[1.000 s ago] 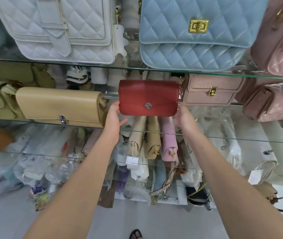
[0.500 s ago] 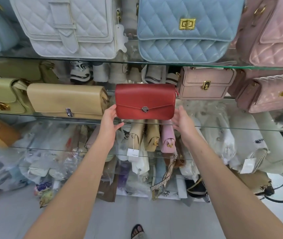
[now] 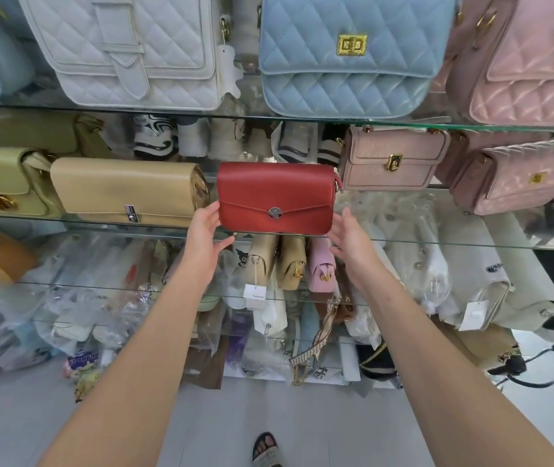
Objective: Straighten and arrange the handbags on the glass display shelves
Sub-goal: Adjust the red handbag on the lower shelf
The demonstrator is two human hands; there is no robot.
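Red handbag (image 3: pixel 275 197): sitting upright on the middle glass shelf (image 3: pixel 437 242), between the beige bag (image 3: pixel 127 187) and the pink bag (image 3: pixel 390 160).
Left hand (image 3: pixel 203 230): fingers straight, touching the handbag's left end.
Right hand (image 3: pixel 348 232): fingers spread, hovering at its right end; contact unclear.

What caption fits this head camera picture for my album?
Left hand and right hand flank a red handbag on a glass shelf.

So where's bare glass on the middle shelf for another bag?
Bare glass strip right of the smooth red flap bag, in front of the pale pink clasp bag. Left is tight: beige flap bag nearly abuts. Lower shelves are crammed.
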